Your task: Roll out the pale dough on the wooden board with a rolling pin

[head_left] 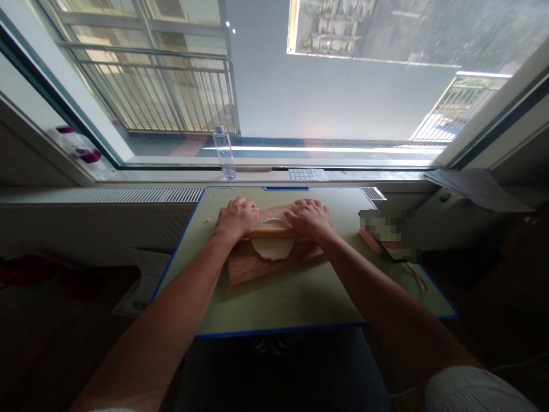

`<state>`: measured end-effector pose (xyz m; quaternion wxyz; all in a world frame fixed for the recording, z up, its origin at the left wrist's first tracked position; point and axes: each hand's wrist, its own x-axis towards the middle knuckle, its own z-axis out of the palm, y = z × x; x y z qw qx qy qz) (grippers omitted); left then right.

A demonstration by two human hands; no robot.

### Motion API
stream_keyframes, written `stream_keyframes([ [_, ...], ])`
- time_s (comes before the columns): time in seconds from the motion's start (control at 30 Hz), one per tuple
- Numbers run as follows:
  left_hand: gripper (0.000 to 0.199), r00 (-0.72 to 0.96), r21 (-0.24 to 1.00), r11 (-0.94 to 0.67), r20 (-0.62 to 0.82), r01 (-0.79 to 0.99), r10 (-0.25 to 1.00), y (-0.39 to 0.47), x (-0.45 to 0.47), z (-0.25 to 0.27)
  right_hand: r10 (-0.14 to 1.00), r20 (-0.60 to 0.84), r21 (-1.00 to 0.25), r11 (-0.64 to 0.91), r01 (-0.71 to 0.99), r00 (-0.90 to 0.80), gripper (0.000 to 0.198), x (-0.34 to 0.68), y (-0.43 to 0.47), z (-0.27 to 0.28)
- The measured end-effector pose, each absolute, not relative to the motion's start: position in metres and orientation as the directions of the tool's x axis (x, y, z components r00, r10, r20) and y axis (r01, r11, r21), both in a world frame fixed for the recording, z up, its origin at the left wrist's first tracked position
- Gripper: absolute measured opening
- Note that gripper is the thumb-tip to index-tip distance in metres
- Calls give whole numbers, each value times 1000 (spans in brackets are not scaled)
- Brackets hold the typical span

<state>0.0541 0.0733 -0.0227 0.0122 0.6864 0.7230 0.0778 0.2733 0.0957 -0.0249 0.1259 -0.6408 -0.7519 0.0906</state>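
A wooden rolling pin (274, 232) lies across a flattened round of dough (273, 248). My left hand (238, 217) is closed over the pin's left end, and my right hand (309, 217) grips its right end. Both ends of the pin are hidden under my fingers. Beneath the dough is a wooden cutting board (249, 270), set at a slant on the table. The dough shows on both sides of the pin, with a ragged near edge.
The pale green table (283, 309) has a blue rim. At its right lie a partly blurred item (388, 232) and a pink thing (369, 240). On the windowsill stands a clear plastic bottle (225, 153); another bottle (83, 150) is at the far left. Papers (478, 189) lie at the right.
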Motion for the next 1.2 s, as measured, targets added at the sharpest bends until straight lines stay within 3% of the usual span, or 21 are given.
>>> stream_keyframes([
  [1.2,54,-77,159,72,27,985,997,41,57,-27,980,27,-167,197,966,-196,64,277,57,-24],
])
